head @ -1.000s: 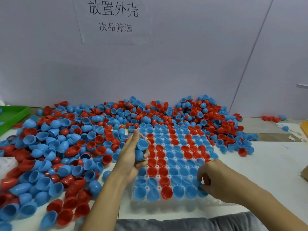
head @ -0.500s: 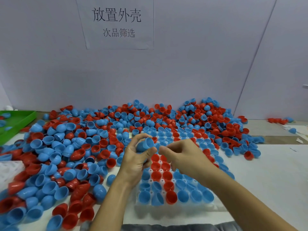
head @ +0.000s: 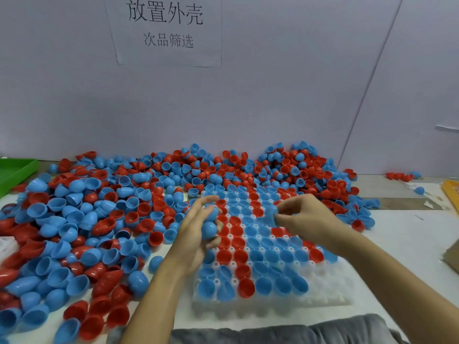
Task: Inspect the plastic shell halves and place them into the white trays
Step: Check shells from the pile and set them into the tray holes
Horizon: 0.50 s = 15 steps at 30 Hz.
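A white tray with round pockets lies in front of me, most pockets filled with blue and red shell halves. My left hand hovers over the tray's left edge, curled around blue shell halves, one above another. My right hand is over the tray's middle, pinching a blue shell half between thumb and fingertips. A large loose heap of blue and red shell halves covers the table to the left and behind the tray.
A green tray sits at the far left edge. A yellow object and a brown cardboard piece lie at the right edge. A few stray shells rest by the wall at right. A paper sign hangs on the wall.
My right hand came up from the tray's near right side to my left hand, then drew back right holding a blue shell half. My left hand stayed over the tray's left edge.
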Each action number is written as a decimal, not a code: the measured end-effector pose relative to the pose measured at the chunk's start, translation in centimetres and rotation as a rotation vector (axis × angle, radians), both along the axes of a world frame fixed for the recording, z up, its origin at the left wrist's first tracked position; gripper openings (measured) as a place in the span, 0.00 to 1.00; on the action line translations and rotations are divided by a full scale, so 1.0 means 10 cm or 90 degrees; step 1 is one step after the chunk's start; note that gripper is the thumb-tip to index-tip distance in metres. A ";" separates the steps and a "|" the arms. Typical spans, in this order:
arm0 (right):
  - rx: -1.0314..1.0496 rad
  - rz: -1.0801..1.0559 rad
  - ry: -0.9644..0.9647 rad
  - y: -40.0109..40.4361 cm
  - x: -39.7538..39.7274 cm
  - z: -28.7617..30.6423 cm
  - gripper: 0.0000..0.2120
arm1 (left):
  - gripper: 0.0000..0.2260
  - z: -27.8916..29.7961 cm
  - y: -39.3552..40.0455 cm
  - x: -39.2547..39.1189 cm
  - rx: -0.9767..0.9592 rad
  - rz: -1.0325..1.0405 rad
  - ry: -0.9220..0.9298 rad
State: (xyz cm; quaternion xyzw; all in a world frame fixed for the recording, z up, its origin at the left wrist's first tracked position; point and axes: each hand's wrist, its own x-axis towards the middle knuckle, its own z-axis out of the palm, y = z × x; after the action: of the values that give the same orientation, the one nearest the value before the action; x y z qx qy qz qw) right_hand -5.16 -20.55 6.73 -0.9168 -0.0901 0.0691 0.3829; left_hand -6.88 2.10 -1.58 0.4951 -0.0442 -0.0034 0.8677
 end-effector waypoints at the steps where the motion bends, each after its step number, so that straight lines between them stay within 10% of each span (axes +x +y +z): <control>1: -0.082 0.022 -0.030 -0.16 -0.01 0.02 0.06 | 0.10 0.00 0.00 0.01 -0.029 0.009 0.023; 15: -0.539 0.151 -0.065 -0.55 -0.38 -0.42 0.11 | 0.14 -0.01 -0.02 0.03 -0.129 0.041 0.077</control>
State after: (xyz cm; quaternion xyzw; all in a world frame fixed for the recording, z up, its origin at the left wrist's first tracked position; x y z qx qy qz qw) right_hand -8.94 -26.09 2.50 -0.9783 -0.1775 0.0978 -0.0417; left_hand -6.55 1.95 -1.69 0.4048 0.0238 -0.0011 0.9141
